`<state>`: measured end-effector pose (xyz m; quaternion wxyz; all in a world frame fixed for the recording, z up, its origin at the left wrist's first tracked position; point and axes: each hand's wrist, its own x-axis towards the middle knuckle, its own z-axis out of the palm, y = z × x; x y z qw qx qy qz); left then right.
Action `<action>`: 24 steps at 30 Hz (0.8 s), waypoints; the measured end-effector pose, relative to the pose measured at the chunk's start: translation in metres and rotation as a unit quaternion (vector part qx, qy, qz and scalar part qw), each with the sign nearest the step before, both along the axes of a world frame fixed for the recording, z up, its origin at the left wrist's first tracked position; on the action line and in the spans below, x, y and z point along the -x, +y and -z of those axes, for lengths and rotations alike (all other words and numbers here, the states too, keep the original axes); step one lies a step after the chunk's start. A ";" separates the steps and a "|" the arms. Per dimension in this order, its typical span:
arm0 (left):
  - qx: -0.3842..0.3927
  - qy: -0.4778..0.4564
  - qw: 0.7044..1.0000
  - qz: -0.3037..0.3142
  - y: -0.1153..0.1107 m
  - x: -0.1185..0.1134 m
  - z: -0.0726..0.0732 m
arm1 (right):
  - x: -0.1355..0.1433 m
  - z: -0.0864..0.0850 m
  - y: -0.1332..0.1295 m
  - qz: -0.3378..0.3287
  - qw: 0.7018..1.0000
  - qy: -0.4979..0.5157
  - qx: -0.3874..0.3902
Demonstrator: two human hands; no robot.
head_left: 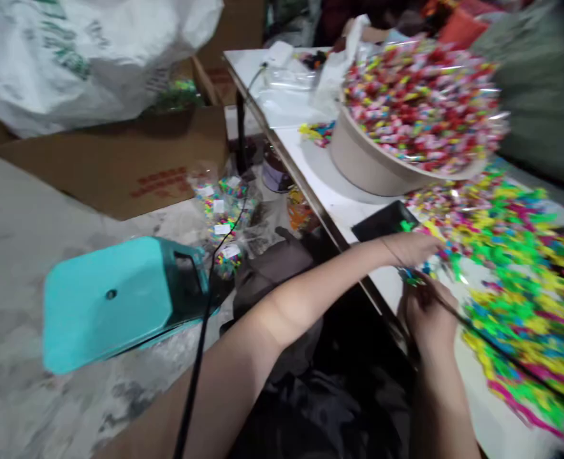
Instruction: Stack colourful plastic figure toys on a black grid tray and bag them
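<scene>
My left hand [413,248] reaches over the white table, its fingers bent and pressed together at the edge of a pile of small bright plastic pieces [511,274]. Closer to me, my right hand [429,312] is curled closed just below it. A few small blue and green bits [410,275] show between the two hands. Motion blur and the fingers hide what either hand holds. Just beyond my left wrist lies a flat black object [384,220]. A beige tub [372,162] heaped with red, pink and yellow pieces stands behind it.
A turquoise stool [109,299] stands on the floor at left. Behind it are an open cardboard box [114,159] and a large white sack [95,57]. Labelled bags of small pieces [222,223] lie beside the table [310,159]. Part of another person shows at the far end.
</scene>
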<state>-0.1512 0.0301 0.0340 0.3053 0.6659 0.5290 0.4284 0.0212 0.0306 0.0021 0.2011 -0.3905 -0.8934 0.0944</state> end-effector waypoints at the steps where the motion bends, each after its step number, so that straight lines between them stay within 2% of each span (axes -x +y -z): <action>1: -0.005 -0.034 0.999 -0.024 0.000 0.004 -0.002 | -0.005 0.002 0.003 0.010 1.000 0.028 0.003; 3: 0.001 -0.103 0.993 -0.055 0.002 0.011 -0.005 | -0.020 0.005 0.007 0.039 0.997 0.066 0.017; 4: 0.010 -0.173 0.981 -0.083 0.002 0.013 -0.006 | -0.028 0.007 0.009 0.048 0.996 0.078 0.024; 7: 0.041 -0.343 0.924 -0.167 -0.001 0.015 -0.009 | -0.049 0.011 0.011 0.061 0.992 0.100 0.044; 10: 0.065 -0.406 0.886 -0.215 -0.006 0.008 -0.012 | -0.056 0.012 0.011 0.062 0.990 0.110 0.061; 13: 0.056 -0.416 0.887 -0.191 -0.008 -0.003 -0.011 | -0.052 0.011 0.011 0.066 0.990 0.106 0.069; 17: 0.024 -0.397 0.904 -0.157 -0.002 -0.012 -0.002 | -0.047 0.005 0.005 0.113 0.986 0.108 0.055; 21: 0.006 -0.366 0.910 -0.196 0.002 -0.016 0.006 | -0.048 -0.001 -0.001 0.146 0.973 0.177 0.023; 24: -0.019 -0.325 0.922 -0.210 0.000 -0.021 0.004 | -0.048 -0.004 -0.001 0.157 0.967 0.199 0.025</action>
